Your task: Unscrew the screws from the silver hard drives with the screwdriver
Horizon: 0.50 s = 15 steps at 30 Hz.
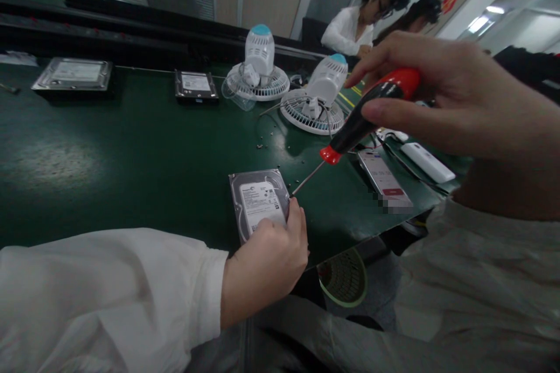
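Note:
A silver hard drive [258, 195] with a white label lies on the green table near its front edge. My left hand [273, 247] is closed over the drive's lower right part, its fingertips at the right edge beside the screwdriver's tip. My right hand [437, 93] grips a red and black screwdriver [356, 125] by its handle. The thin shaft slants down to the left and its tip is at the drive's right edge, close to my left fingertips. Several small screws [261, 146] lie scattered behind and to the right of the drive.
Two white fans [260, 61] [326, 84] stand at the back. Other drives [72, 76] [195, 86] lie at the back left. A phone [385, 180] and a white power strip [426, 162] are at the right. Below the edge is a green basket [345, 280]. Two people sit beyond.

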Tool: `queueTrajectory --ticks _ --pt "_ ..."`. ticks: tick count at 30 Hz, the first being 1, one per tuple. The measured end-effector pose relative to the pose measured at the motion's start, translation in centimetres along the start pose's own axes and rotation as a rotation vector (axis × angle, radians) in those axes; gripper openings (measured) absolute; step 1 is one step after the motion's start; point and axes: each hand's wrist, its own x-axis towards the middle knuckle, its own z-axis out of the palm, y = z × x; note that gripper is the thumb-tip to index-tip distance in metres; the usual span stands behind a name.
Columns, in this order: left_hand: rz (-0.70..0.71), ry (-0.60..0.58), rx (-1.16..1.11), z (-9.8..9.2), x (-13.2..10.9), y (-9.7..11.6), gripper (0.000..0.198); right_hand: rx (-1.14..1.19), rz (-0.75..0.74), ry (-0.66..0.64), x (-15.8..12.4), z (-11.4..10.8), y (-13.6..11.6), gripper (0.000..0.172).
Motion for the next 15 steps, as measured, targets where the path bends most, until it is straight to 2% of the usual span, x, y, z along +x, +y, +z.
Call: queueTrajectory --ticks 3,6,10,15 --pt "0.001 -0.008 0.005 -0.11 0.03 0.02 0.056 -0.057 0.063 0.034 0.01 0.12 -0.01 0.033" --pt "0.006 -0.008 0.006 -0.22 0.07 0.02 0.056 0.01 0.022 0.024 -0.06 -0.05 0.08 0.025" --pt "0.006 -0.004 -0.002 -0.27 0.12 -0.05 0.056 0.093 -0.023 -0.042 -0.12 -0.4 -0.02 0.031" --pt "0.002 0.004 -0.007 -0.26 0.16 -0.12 0.056 -0.056 0.062 0.018 0.0 -0.31 -0.47 0.031"
